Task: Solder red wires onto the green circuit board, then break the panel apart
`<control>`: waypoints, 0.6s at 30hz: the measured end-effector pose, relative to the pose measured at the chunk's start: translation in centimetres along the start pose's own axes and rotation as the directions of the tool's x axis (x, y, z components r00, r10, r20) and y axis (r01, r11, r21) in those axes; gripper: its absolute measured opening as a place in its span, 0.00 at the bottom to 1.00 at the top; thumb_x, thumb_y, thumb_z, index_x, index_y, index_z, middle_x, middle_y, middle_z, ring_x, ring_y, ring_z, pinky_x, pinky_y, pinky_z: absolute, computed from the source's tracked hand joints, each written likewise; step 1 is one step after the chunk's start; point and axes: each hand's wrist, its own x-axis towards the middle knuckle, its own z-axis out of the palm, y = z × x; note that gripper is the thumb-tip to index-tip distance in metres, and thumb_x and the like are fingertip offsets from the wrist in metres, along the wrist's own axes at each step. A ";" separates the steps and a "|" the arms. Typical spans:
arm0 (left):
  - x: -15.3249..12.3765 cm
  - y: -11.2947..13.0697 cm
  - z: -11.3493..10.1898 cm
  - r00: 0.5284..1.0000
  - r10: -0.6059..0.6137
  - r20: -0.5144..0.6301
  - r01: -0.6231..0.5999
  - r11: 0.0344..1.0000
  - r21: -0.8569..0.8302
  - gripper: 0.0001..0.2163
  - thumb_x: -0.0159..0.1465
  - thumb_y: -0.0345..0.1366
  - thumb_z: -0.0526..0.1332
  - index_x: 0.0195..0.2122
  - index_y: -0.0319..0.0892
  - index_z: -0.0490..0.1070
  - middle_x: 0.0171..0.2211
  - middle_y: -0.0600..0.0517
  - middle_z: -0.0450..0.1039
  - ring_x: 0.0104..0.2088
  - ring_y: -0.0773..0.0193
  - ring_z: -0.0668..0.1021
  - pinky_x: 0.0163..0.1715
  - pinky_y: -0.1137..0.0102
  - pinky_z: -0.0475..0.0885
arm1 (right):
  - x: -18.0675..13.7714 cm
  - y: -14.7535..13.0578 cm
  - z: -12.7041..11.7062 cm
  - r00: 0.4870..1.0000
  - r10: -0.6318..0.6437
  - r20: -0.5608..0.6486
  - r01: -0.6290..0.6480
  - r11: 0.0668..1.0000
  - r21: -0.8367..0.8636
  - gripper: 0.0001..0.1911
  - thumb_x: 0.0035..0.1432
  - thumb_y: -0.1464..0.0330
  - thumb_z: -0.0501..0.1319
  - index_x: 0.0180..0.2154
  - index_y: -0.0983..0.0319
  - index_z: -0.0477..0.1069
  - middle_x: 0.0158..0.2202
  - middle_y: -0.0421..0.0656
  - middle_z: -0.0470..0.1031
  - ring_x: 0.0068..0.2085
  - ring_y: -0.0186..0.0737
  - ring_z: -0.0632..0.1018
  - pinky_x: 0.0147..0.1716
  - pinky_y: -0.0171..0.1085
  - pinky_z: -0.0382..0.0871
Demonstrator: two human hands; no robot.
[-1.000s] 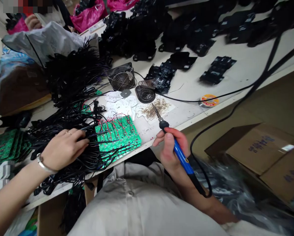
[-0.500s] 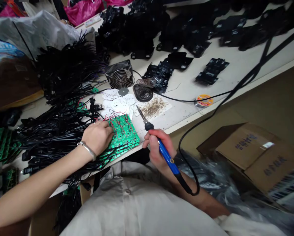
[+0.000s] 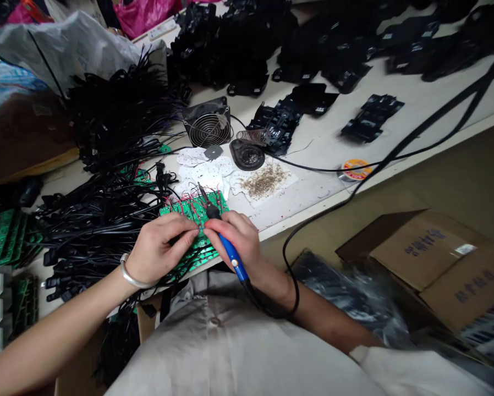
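My right hand [image 3: 241,237] is wrapped round a blue-handled soldering iron [image 3: 229,252], its metal tip pointing up and away over the circuit boards. My left hand [image 3: 163,245], with a silver bangle at the wrist, pinches thumb and forefinger together close to the right fingertips. Whatever sits in that pinch is too small to make out. Beneath both hands lies a stack of green circuit boards [image 3: 191,208] with thin red wires standing up from it and black cables along its near side.
Black cables [image 3: 94,220] heap up on the left. Beyond the boards are a small fan [image 3: 208,124], a dark dish [image 3: 247,155] and a paper with brown specks [image 3: 267,181]. A solder spool [image 3: 355,169] lies near the edge. Cardboard boxes [image 3: 428,253] stand below right.
My right hand has carried the soldering iron left over the boards. My left hand has come off the boards' left part, and its fingertips now meet those of the right hand.
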 end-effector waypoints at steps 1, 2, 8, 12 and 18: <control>-0.1 0.0 0.0 1.000 0.016 -0.004 -0.016 1.000 0.003 0.07 0.64 0.32 0.57 0.34 0.41 0.74 0.30 0.50 0.76 0.32 0.67 0.77 0.35 0.72 0.73 | 0.1 0.0 0.0 1.000 -0.022 -0.003 0.022 1.000 -0.010 0.03 0.60 0.68 0.60 0.35 0.57 0.73 0.26 0.39 0.65 0.29 0.34 0.69 0.30 0.34 0.65; -0.3 0.0 -0.1 1.000 0.029 -0.003 -0.029 1.000 0.008 0.07 0.64 0.32 0.57 0.34 0.41 0.74 0.30 0.50 0.76 0.32 0.67 0.76 0.35 0.72 0.73 | 0.1 0.1 -0.1 0.999 -0.049 -0.004 0.049 0.999 -0.016 0.03 0.60 0.68 0.60 0.35 0.57 0.73 0.26 0.39 0.63 0.28 0.34 0.68 0.29 0.33 0.64; -1.1 -0.4 -0.8 0.983 0.111 0.148 -0.121 0.990 0.066 0.08 0.65 0.35 0.54 0.32 0.42 0.72 0.27 0.51 0.74 0.30 0.65 0.74 0.34 0.68 0.68 | 0.3 0.7 -1.0 0.952 -0.272 0.143 0.281 0.959 -0.043 0.03 0.57 0.68 0.61 0.32 0.54 0.74 0.26 0.38 0.63 0.29 0.35 0.66 0.30 0.34 0.63; -1.1 -1.1 -1.3 0.985 -0.008 0.170 -0.025 0.982 0.189 0.10 0.65 0.36 0.52 0.30 0.41 0.70 0.27 0.50 0.72 0.30 0.64 0.73 0.33 0.67 0.64 | 0.0 1.0 -1.5 0.989 -0.121 0.082 0.120 0.993 0.011 0.04 0.58 0.69 0.61 0.34 0.54 0.74 0.28 0.37 0.65 0.29 0.33 0.67 0.31 0.34 0.64; -0.1 -1.3 -0.2 0.970 -0.227 0.090 0.199 0.949 0.246 0.08 0.62 0.34 0.52 0.27 0.42 0.67 0.34 0.50 0.75 0.38 0.61 0.75 0.41 0.63 0.63 | -0.9 0.1 -2.9 0.996 0.028 -0.087 -0.014 0.987 0.160 0.14 0.58 0.74 0.58 0.46 0.58 0.69 0.33 0.41 0.72 0.32 0.35 0.74 0.32 0.36 0.70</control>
